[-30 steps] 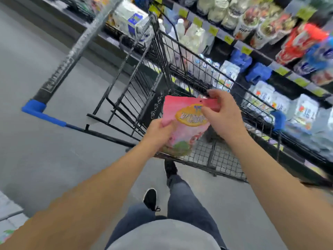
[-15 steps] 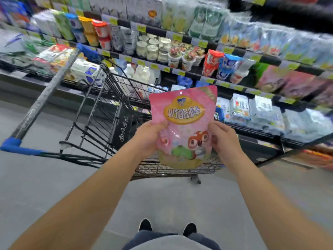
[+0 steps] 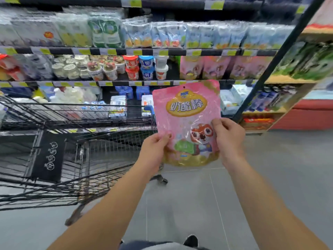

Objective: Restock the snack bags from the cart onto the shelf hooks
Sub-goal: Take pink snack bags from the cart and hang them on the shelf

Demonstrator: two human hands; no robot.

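Snack bag [image 3: 187, 123]: pink, gold label, cartoon animal, upright.

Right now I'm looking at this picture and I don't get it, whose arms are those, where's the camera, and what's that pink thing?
There is no machine here. The camera sits on a person's head and looks forward and down, so the two bare arms reaching into the picture are that person's own.

Both hands hold one pink snack bag upright in front of the store shelves. The left hand pinches its lower left edge, and the right hand has its grip on the lower right edge, thumb on the front.

To the left stands a black wire shopping cart; I cannot make out what is in it. Behind the bag, on a middle shelf, hang similar pink bags, next to cups of dairy products. The person's dark shoe shows at the bottom on the grey floor.
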